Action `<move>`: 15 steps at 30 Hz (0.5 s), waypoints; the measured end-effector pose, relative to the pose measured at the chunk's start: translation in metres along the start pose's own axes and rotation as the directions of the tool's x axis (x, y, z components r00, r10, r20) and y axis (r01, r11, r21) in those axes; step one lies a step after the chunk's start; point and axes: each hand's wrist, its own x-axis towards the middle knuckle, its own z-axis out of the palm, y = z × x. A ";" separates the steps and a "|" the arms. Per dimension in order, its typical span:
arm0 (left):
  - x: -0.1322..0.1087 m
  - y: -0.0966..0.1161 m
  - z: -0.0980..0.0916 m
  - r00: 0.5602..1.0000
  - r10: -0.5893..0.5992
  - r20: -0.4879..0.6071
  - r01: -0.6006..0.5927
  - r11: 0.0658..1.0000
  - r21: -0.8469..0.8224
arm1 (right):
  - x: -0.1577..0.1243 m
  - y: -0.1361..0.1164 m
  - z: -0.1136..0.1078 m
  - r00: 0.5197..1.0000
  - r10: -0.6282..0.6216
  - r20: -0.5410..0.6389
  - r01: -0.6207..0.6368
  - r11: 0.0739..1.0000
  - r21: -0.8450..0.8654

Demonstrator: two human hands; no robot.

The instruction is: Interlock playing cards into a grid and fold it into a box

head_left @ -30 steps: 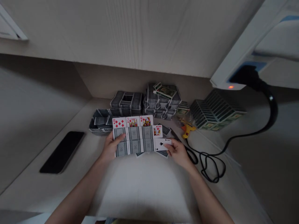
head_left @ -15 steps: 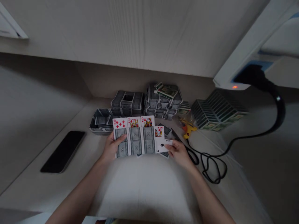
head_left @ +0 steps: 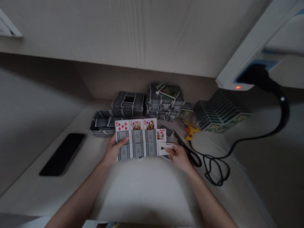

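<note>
**Both hands on a panel of playing cards**

The left hand (head_left: 113, 152) holds the card panel (head_left: 137, 142) by its left edge. Its grip pinches the panel, with the thumb lying across the grey patterned back of the leftmost card and the fingers hidden behind. The panel stands just above the counter (head_left: 142, 196) at mid-scene, tilted toward the camera. It shows three grey backs side by side, and above them the faces of a ten of diamonds, a jack and a queen. A fourth red face card sits a little lower at its right end.

The right hand (head_left: 180, 156) is at the panel's lower right corner. Its grip is pressed together on the club card (head_left: 164, 147), thumb on the face and fingers beneath. That card lies sideways, touching the panel's right edge below the red face card.

On the far side of the panel are several grey card stacks (head_left: 163, 103), one of them a box shape with an open top. An open tray of cards (head_left: 101, 123) lies to the left of them. A stepped row of cards (head_left: 219, 114) stands at the far right. A yellow glue gun (head_left: 190, 129) lies between the stacks and that row, and its black cord (head_left: 215, 166) loops on the counter to the right of the right hand. Dark scissors (head_left: 191, 155) lie just beside that hand. A black phone (head_left: 63, 154) lies flat, well apart, on the left.
</note>
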 end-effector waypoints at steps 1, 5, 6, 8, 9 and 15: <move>0.000 0.000 0.000 1.000 -0.006 0.004 0.006 1.000 -0.003 | 0.000 0.001 0.000 1.000 0.007 0.001 -0.007 1.000 0.004; -0.001 -0.001 0.000 0.999 -0.012 0.040 0.012 1.000 -0.019 | 0.001 0.001 0.002 0.999 0.036 0.010 -0.036 0.999 0.029; -0.001 -0.001 0.001 0.999 -0.010 0.040 0.011 1.000 -0.019 | 0.002 0.001 0.003 0.999 0.040 0.016 -0.041 0.998 0.037; -0.001 0.000 0.002 0.999 -0.021 0.032 0.022 1.000 -0.019 | 0.002 0.001 0.003 0.999 0.044 0.020 -0.044 0.998 0.049; -0.002 0.000 0.003 0.999 -0.032 0.029 0.033 0.999 -0.022 | 0.002 0.001 0.004 0.999 0.043 0.019 -0.044 0.998 0.052; -0.002 0.002 0.004 0.995 -0.069 0.065 0.073 0.996 -0.059 | 0.002 0.003 0.004 0.999 0.048 0.023 -0.049 0.998 0.045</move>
